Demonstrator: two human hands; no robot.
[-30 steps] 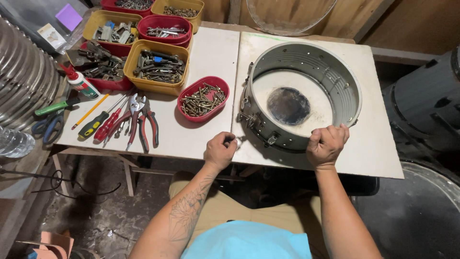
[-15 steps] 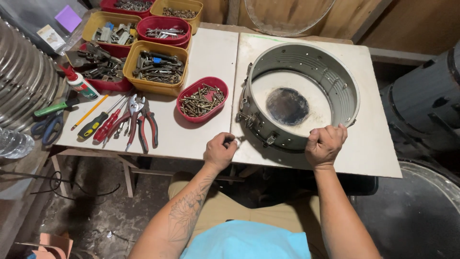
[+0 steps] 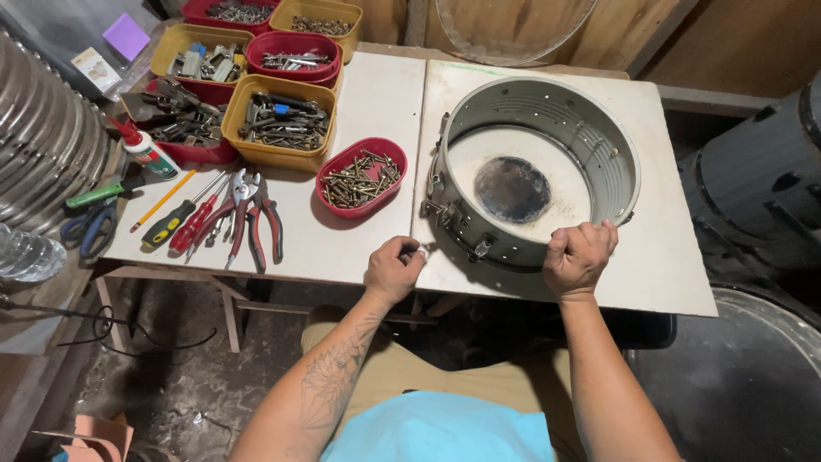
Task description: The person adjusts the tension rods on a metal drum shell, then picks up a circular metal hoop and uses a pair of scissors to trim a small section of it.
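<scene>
The right hand [image 3: 578, 257] grips the grey drum shell [image 3: 539, 167] rim; the left hand [image 3: 393, 269], closed, pinches a small part beside it. A slack grip could let the shell slide on the worktop [image 3: 376, 103].

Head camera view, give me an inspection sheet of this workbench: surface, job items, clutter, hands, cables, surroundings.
Surface: white board table, stained.
Job's things: grey metal drum shell lying flat, hardware on its near side.
Clutter: red oval tray of screws; yellow and red bins of parts; pliers; screwdrivers; glue bottle.
Grips: left hand closed at shell's near edge, contents hidden; right hand grips shell rim.
Cables: black cord on floor.
Surroundings: dark drums at right.
</scene>
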